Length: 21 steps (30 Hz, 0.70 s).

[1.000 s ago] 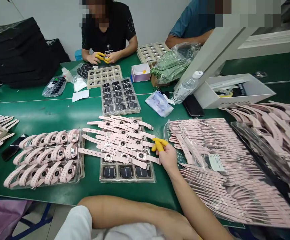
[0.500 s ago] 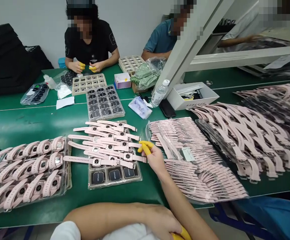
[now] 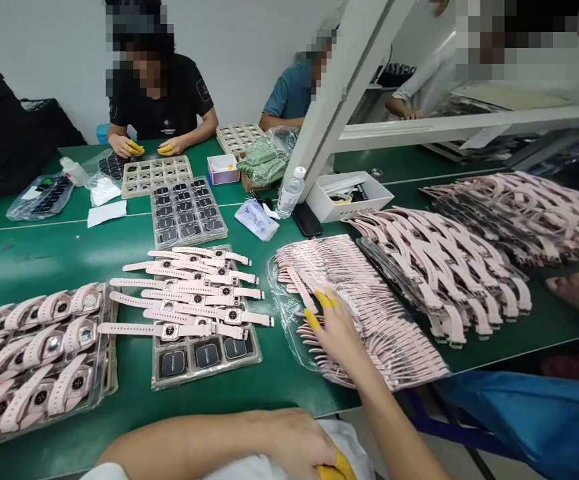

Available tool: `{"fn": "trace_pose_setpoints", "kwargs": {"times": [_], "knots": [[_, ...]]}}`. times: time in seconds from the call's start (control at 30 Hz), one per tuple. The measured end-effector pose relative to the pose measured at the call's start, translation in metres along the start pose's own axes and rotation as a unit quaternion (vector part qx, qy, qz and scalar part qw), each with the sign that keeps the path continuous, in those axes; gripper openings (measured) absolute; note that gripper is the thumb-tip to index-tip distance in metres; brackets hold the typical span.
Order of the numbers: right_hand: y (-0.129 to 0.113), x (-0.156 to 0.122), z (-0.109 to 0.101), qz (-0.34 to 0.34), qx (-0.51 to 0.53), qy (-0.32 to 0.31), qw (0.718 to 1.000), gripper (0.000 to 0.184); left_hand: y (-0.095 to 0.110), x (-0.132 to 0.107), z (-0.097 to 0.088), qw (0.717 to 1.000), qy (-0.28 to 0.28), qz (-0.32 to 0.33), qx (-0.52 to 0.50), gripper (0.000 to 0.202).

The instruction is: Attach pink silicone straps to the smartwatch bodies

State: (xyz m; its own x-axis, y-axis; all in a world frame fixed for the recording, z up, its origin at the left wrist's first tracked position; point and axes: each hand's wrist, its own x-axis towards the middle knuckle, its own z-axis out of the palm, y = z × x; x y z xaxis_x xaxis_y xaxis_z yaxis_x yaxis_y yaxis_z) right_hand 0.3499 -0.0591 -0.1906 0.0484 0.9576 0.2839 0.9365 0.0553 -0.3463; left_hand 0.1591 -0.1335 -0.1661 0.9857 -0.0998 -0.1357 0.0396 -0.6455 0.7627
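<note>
My right hand, with yellow finger covers, is over a clear plastic bag of pink watch straps. Its thumb and fingers are apart near a loose pink strap; contact is unclear. My left hand is low at the front, by my lap. Its yellow-covered fingers are curled and partly cut off by the frame, so anything inside is hidden. Left of the bag, several pink-strapped watches lie face down across a tray, which has dark square watch faces in its front row.
Trays of pink-strapped watches stand left and right. Behind are a tray of dark watches, a tissue pack, a bottle, a phone and a white box. A slanted post rises there. Co-workers sit opposite.
My right hand has left the end of a watch strap on the middle tray and moved right, over the bag of straps. My left hand stays low and curled. The view has turned right.
</note>
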Motion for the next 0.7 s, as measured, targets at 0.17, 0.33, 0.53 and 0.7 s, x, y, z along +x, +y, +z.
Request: {"fn": "trace_pose_setpoints", "kwargs": {"times": [0.17,0.33,0.53,0.7], "knots": [[-0.025,0.025,0.002,0.011,-0.062,-0.004,0.998,0.051,0.010,-0.006,-0.003,0.999,-0.004,-0.006,0.052,0.039],[-0.033,0.016,-0.018,0.052,-0.089,0.015,0.995,0.034,0.016,-0.004,-0.017,0.998,0.016,-0.011,0.065,0.031],[-0.026,0.017,-0.035,0.073,-0.096,-0.050,0.991,0.024,0.038,-0.041,-0.056,0.973,0.093,-0.108,0.179,0.025],[-0.026,0.022,-0.029,0.073,-0.059,-0.072,0.993,0.013,0.044,-0.118,-0.072,0.862,0.327,-0.332,0.199,0.026]]}}
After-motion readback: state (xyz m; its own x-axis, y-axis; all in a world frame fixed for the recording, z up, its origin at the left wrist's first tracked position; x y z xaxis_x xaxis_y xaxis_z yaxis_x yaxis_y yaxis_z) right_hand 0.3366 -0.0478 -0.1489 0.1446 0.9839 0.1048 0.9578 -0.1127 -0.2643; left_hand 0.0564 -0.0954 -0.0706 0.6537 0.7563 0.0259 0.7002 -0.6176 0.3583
